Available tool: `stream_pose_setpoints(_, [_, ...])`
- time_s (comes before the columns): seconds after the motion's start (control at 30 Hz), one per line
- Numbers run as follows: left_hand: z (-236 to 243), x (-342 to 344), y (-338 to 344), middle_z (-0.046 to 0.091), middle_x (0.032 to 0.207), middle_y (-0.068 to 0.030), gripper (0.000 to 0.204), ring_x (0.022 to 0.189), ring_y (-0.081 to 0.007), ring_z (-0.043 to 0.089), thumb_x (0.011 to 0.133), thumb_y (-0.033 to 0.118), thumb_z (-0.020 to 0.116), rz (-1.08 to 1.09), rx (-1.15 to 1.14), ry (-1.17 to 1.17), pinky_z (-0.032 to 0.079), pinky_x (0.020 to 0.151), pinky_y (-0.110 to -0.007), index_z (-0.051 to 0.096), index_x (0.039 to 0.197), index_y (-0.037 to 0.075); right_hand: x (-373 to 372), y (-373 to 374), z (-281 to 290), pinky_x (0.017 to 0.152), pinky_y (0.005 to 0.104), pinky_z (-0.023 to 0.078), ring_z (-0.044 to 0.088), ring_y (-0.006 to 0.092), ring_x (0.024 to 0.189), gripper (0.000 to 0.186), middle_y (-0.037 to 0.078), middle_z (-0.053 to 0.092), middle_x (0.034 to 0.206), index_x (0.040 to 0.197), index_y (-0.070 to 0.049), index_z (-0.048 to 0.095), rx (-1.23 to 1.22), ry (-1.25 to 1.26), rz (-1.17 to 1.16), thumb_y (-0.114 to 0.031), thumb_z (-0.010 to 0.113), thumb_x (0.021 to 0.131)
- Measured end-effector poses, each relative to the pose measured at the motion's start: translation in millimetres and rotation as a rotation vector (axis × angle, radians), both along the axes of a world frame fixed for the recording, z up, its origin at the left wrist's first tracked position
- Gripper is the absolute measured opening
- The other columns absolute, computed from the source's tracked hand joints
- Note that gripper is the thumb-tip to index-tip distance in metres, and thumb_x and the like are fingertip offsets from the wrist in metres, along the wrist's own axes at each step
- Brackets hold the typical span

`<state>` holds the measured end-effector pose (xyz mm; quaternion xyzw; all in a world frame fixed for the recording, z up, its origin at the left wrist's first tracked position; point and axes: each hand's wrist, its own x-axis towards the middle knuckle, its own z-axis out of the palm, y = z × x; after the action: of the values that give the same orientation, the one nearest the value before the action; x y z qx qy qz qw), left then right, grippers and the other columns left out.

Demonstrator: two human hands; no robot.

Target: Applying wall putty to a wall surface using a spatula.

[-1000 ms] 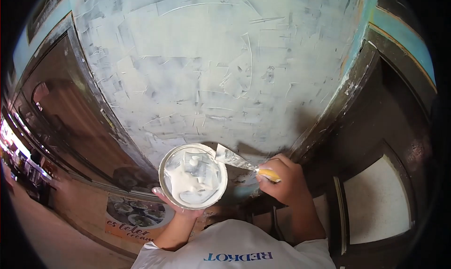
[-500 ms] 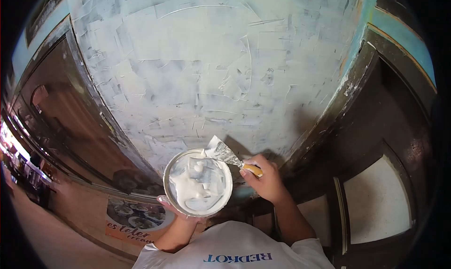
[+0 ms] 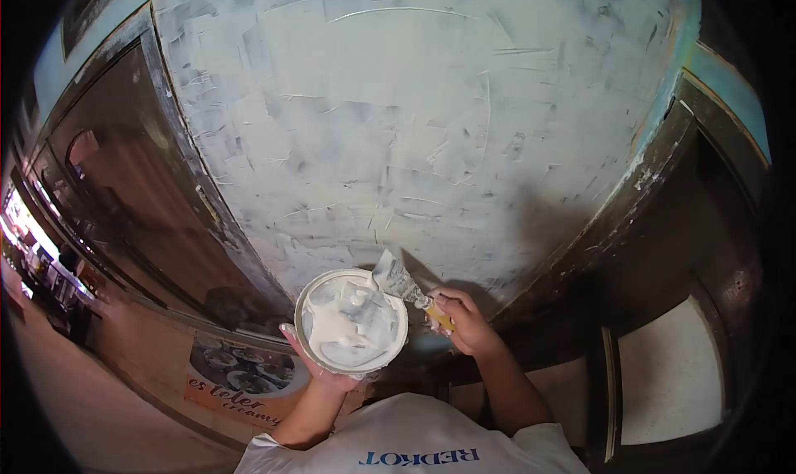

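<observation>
A round tub (image 3: 308, 341) of white wall filler rests in my left hand (image 3: 319, 366), whose fingers wrap its left side and underside. White filler (image 3: 336, 325) lies smeared and heaped inside it. My right hand (image 3: 464, 321) grips the yellow handle of a putty knife (image 3: 400, 280). The knife's broad blade is coated with filler and points up and left, by the tub's upper right rim. Ahead stands a wall (image 3: 373, 142) covered in pale, streaky filler with ridges and scrape marks.
Dark wooden door frames flank the wall, the left door (image 3: 124, 159) and the right frame (image 3: 613, 200). A printed poster (image 3: 240, 379) is low on the left. At lower right is a pale panel (image 3: 672, 374) in a dark frame. Bright light enters far left.
The wall and doors have shifted rightward in view. My right hand has lowered slightly and tilted the putty knife more steeply, its blade still by the rim. The tub stays in my left hand.
</observation>
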<state>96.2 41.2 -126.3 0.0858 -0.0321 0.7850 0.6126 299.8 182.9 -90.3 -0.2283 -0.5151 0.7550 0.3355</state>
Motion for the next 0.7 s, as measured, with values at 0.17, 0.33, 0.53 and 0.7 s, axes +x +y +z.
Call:
stream_pose_setpoints(0.17, [5,-7,-3,0.029,0.160,-0.0114,0.105,0.141,-0.0390,0.037,0.080,0.091,0.036,0.036,-0.054,0.116,0.035,0.112,-0.061,0.027,0.157,0.021,-4,-6,-1,0.059,0.0252,0.042,0.055,0.0093,0.069,0.018,0.004,0.060,0.083,0.109,-0.003,0.059,-0.119,0.044,0.158,-0.017,0.050,0.103])
stream_pose_setpoints(0.33, [7,-15,-2,0.031,0.160,-0.0114,0.104,0.140,-0.0386,0.038,0.081,0.090,0.036,0.067,-0.085,0.207,0.036,0.112,-0.060,0.028,0.157,0.020,-9,-10,11,0.063,0.0264,0.044,0.057,0.0122,0.077,0.014,0.007,0.060,0.096,0.107,-0.006,0.061,0.527,-0.022,0.040,-0.014,0.063,0.095])
stream_pose_setpoints(0.53, [6,-22,1,0.033,0.159,-0.0110,0.100,0.139,-0.0372,0.040,0.083,0.088,0.036,0.091,-0.107,0.294,0.036,0.112,-0.058,0.030,0.156,0.019,-12,3,59,0.074,0.0361,0.045,0.058,0.0254,0.086,0.027,0.009,0.057,0.099,0.101,-0.010,0.066,1.373,-0.255,-0.345,-0.009,0.078,0.077])
stream_pose_setpoints(0.7, [9,-23,2,0.035,0.158,-0.0104,0.097,0.139,-0.0363,0.041,0.084,0.086,0.037,0.103,-0.111,0.280,0.036,0.113,-0.057,0.032,0.155,0.020,-11,20,73,0.084,0.0410,0.039,0.055,0.0257,0.090,0.028,0.005,0.056,0.095,0.095,-0.016,0.072,1.773,-0.560,-0.678,-0.010,0.079,0.069])
